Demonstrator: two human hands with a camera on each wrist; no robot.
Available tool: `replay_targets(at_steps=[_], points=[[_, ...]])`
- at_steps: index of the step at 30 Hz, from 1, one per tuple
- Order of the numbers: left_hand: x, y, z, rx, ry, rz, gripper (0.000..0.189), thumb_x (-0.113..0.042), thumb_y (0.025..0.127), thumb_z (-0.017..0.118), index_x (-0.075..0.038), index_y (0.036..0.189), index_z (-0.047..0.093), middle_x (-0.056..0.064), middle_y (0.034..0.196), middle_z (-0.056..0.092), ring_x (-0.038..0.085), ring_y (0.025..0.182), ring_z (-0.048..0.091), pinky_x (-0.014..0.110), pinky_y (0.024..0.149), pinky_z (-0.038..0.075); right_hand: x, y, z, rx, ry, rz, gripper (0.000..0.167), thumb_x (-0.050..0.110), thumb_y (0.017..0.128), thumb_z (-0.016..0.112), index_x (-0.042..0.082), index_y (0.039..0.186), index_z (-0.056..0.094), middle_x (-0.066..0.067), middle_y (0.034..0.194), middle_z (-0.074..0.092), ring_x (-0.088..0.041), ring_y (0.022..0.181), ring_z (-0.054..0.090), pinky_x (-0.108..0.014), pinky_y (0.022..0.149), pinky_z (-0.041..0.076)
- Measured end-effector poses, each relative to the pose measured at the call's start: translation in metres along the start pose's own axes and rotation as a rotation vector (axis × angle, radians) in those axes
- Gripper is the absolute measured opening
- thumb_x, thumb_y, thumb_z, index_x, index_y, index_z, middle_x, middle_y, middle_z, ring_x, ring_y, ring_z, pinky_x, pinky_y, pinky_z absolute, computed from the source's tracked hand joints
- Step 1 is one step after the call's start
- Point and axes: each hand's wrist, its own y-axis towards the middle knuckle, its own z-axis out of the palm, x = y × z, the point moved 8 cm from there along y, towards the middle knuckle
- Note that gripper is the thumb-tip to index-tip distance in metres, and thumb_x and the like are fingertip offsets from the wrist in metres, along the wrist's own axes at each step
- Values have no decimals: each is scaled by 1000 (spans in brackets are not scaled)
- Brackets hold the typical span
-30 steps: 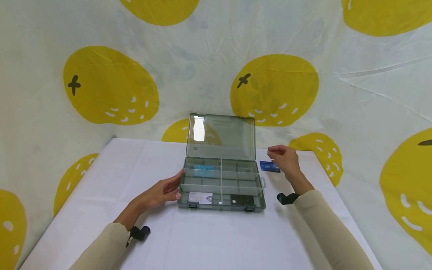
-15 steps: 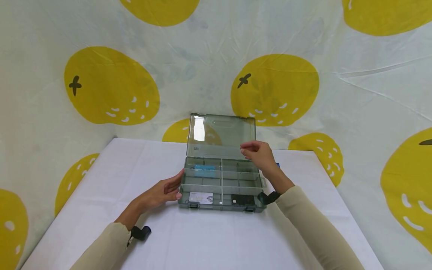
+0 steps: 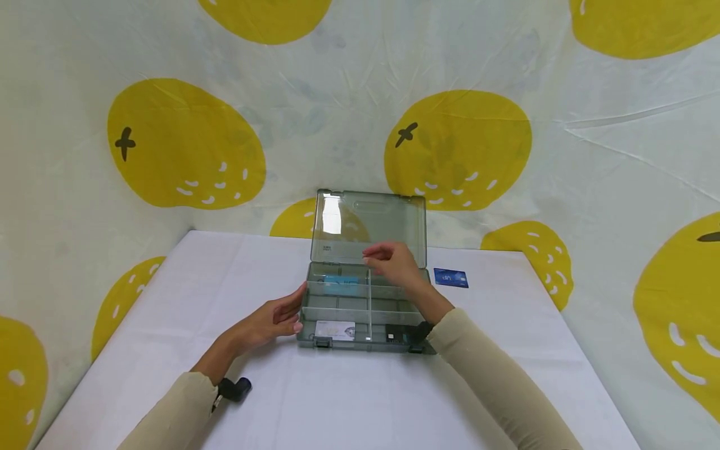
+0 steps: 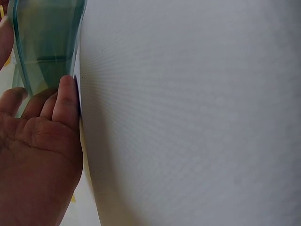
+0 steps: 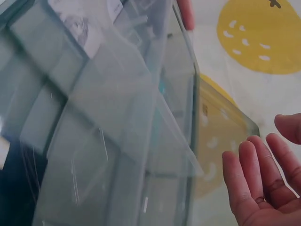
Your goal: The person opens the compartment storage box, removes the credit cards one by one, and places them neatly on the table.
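A grey see-through divider box (image 3: pixel 365 345) lies on the table, its lid (image 3: pixel 388 219) raised at the back. My left hand (image 3: pixel 272 322) rests against the box's left side, fingers fairly straight. Above the back compartments hovers my right hand (image 3: pixel 396 265), fingers loosely bent; in the right wrist view nothing shows in it. A light blue card (image 3: pixel 340 285) lies in the back left compartment. The front row holds a white card (image 3: pixel 334 330) on the left and a black card (image 3: pixel 396 334) on the right, the latter partly behind my right wrist's camera.
Right of the box, a dark blue card (image 3: pixel 450 277) lies on the white-covered table (image 3: pixel 337 400). Clear dividers (image 3: pixel 332 311) split the box into several compartments. A cloth wall (image 3: pixel 326 125) with yellow fruit prints stands close behind the lid.
My right hand has moved left, from above the dark blue card to over the box. That card stays on the table. My left hand and the box have not moved.
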Motion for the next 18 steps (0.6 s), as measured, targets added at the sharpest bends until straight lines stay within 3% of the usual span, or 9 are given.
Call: replay_targets(at_steps=[4, 13, 18], points=[[-1, 0, 0, 1, 5, 4, 94, -12, 103, 70, -27, 172, 8, -4, 181, 3, 29, 167, 12, 37, 129, 27, -4, 5, 16, 26, 53, 20, 23, 8, 99, 75, -1, 120, 76, -18, 113, 78, -26, 97, 75, -59, 97, 63], [0, 1, 0, 6, -1, -2, 95, -12, 103, 70, -24, 173, 7, -4, 181, 3, 29, 168, 12, 39, 130, 26, -11, 9, 43, 109, 89, 119, 34, 14, 99, 76, 0, 129, 72, -12, 114, 77, -43, 120, 70, -56, 102, 62], [0, 1, 0, 9, -2, 2, 94, -13, 104, 70, -25, 173, 7, -2, 181, 3, 30, 168, 12, 39, 130, 26, -10, 10, 54, 147, 53, 138, 37, 18, 99, 76, 2, 132, 71, -10, 115, 77, -40, 120, 70, -56, 105, 60]])
